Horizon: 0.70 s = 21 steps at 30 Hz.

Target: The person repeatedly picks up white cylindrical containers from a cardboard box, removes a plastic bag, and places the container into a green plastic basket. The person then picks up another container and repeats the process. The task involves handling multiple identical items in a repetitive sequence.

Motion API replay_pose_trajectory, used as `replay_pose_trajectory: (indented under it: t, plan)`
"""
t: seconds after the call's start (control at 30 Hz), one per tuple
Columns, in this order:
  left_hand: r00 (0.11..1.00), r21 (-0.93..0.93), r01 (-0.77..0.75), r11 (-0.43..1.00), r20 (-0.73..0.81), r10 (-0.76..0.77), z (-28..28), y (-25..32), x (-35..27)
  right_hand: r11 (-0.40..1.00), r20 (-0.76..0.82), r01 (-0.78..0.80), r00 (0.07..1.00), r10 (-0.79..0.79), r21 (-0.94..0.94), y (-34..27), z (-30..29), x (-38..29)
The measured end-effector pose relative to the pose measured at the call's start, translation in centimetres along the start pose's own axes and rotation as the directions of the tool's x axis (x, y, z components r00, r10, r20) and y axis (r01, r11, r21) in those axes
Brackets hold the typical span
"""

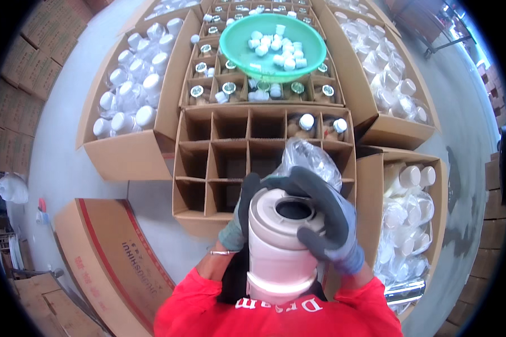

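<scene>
Both my hands wear coated work gloves. Between them stands a white plastic cylinder (278,263) with a stepped round top and a dark round hole, close to my chest. My left hand (241,215) clasps its left side near the top. Curled around the upper right edge is my right hand (326,215), thumb on the near side. Just beyond the fingers bulges a clear plastic bag (310,160); what it contains is hidden. Before me is a divided cardboard carton (194,217) with two white-capped bottles (307,122) in its far right cells.
A green basin (236,54) of white stoppers rests on a carton of open-topped bottles (197,91). Cartons of bagged white-topped items stand at left (122,162), right (404,132) and near right (369,189). A printed carton (105,252) lies at lower left.
</scene>
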<state>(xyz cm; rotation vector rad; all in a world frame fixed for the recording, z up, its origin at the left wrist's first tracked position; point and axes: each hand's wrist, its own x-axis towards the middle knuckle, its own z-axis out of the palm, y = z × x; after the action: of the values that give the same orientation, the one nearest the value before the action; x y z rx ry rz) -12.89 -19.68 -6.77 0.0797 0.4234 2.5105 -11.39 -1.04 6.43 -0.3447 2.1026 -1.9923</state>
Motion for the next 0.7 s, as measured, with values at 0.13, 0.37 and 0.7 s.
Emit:
replay_pose_trajectory:
  t: [0.13, 0.37, 0.7]
  plan:
    - [0.984, 0.753, -0.147, 0.642, 0.045, 0.172, 3.6, 2.3, 0.0, 0.988, 0.047, -0.051, 0.998, 0.045, 0.144, 1.3, -1.2, 1.6]
    - [0.934, 0.921, -0.354, 0.161, 0.339, 0.114, 8.8, 5.1, -1.8, 0.979, -0.003, 0.201, 0.979, -0.202, -0.029, 7.5, -2.7, 4.9]
    - [0.873, 0.909, -0.373, 0.185, 0.277, 0.402, 3.5, 2.4, -5.8, 0.943, -0.177, -0.048, 0.984, -0.011, -0.328, 6.9, -8.0, 0.6]
